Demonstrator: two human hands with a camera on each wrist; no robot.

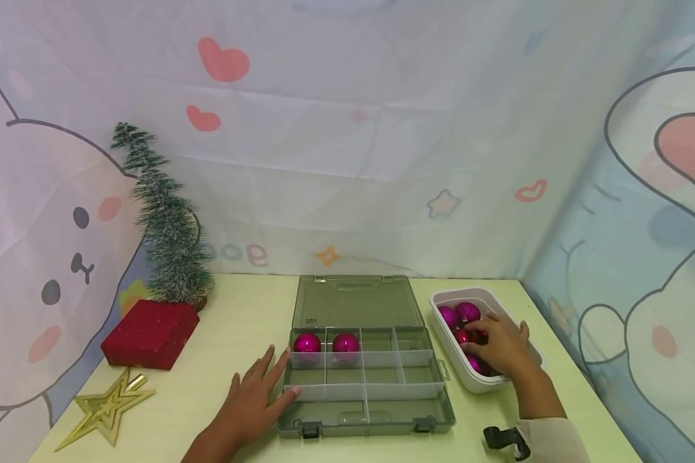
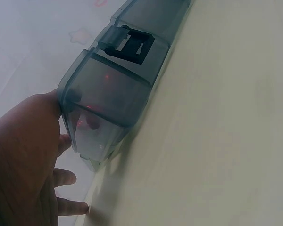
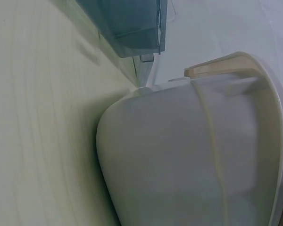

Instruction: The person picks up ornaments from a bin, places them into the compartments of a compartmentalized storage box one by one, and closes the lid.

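Right hand (image 1: 500, 347) reaches into the white tub (image 1: 440, 319) near the table's right edge, fingers curled round a pink bauble (image 1: 462, 336). Left hand (image 1: 255, 399), fingers straight, presses the organiser box (image 1: 376, 418)'s left wall, mid-table.

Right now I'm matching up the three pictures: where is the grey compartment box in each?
Head: grey compartment box at centre bottom, lid open.
Left wrist: its corner and latch at upper left, against the left hand.
Right wrist: only a corner at the top.
Shared landmark: the pale yellow table.
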